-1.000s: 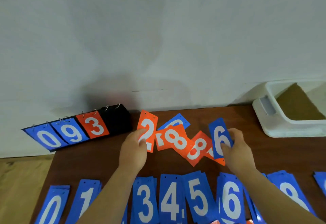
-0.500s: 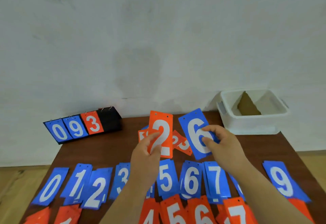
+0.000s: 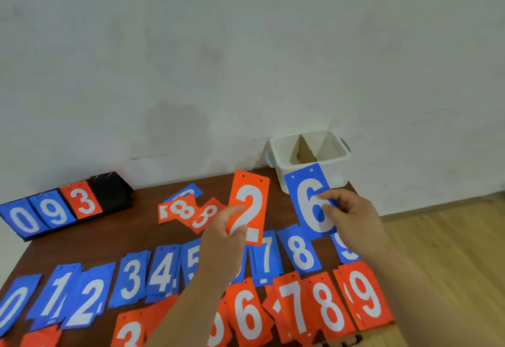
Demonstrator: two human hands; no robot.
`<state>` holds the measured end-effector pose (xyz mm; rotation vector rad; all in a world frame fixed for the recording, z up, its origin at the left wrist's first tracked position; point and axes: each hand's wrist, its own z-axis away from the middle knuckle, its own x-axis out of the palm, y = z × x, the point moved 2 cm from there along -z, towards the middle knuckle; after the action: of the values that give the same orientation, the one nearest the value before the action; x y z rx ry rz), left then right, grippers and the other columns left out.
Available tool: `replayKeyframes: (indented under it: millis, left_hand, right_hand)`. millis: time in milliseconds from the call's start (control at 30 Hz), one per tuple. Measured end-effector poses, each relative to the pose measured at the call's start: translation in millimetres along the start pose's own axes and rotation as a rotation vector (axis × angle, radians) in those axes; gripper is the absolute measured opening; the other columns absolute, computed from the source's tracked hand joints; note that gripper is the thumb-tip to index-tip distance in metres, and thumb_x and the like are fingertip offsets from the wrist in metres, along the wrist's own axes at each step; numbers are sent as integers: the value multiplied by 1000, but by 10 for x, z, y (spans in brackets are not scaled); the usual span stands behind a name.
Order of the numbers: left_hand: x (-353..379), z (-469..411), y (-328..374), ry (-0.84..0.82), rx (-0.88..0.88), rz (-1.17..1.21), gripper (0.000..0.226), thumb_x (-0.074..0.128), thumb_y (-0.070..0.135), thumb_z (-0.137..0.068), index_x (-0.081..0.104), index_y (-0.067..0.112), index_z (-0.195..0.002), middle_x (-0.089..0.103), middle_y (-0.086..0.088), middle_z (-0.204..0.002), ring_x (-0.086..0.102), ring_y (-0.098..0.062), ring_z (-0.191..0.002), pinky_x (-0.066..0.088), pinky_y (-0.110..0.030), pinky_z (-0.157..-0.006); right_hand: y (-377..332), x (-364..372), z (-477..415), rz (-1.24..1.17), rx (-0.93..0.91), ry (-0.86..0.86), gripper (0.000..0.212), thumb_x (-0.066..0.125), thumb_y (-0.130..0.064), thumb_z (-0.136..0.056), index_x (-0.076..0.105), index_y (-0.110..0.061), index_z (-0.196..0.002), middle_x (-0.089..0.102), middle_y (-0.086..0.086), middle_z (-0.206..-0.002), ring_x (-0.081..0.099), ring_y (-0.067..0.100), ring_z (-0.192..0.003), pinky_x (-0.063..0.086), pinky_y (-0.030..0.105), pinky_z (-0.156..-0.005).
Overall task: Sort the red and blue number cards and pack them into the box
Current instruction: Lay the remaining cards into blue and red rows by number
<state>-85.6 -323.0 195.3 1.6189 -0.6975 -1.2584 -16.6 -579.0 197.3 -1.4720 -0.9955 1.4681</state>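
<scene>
Hands raised — left hand (image 3: 228, 233) pinches red 2 (image 3: 250, 207), right hand (image 3: 351, 214) blue 6 (image 3: 311, 201).

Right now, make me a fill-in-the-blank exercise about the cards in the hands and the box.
The left hand holds a red card showing the number ____.
The right hand holds a blue card showing the number ____.
The scoreboard at the far left reads 0, 9, ____.
The white box stands at the far ____ corner of the table.
Missing words: 2; 6; 3; right.
</scene>
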Motion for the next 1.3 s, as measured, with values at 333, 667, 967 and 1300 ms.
replayKeyframes:
  millis: [333, 667, 967, 1300]
  left_hand:
    - [-508, 212, -367, 125, -169, 3, 40, 62, 13, -98, 60, 40, -128, 54, 17, -139, 51, -9, -129, 42, -13, -87]
    - [-1494, 318, -1048, 389, -473, 380, 44, 65, 10, -95, 58, 43, -123, 58, 15, -127, 61, 5, -100, 45, -3, -63]
    - [-1985, -60, -1568, 305, -544, 184, 46, 67, 19, -97, 53, 43, -134, 50, 16, -130, 60, -3, -101, 47, -7, -54]
    - [-2035, -653, -1865, 47, -458, -56, 47, 71, 25, -95, 51, 47, -132, 49, 13, -129, 66, -11, -98, 58, -19, -59]
  right_hand:
    - [181, 706, -17, 103, 8, -214, 26, 71, -12, -91, 68, -35, -103, 71, -7, -97, 69, 22, -76, 61, 36, -63]
    - [806, 2279, -266, 370, 95, -481, 16, 70, -14, -91, 66, -26, -102, 69, -1, -110, 61, 16, -87, 42, 25, -73]
    - [1213, 2854, -389, 645, 185, -533, 21, 65, -15, -94, 67, -21, -114, 68, 3, -104, 57, 15, -71, 48, 26, -61]
    - [870, 2819, -417, 601, 302, -372, 32, 75, -26, -87, 68, -23, -118, 64, 4, -120, 70, 22, -84, 53, 29, -65]
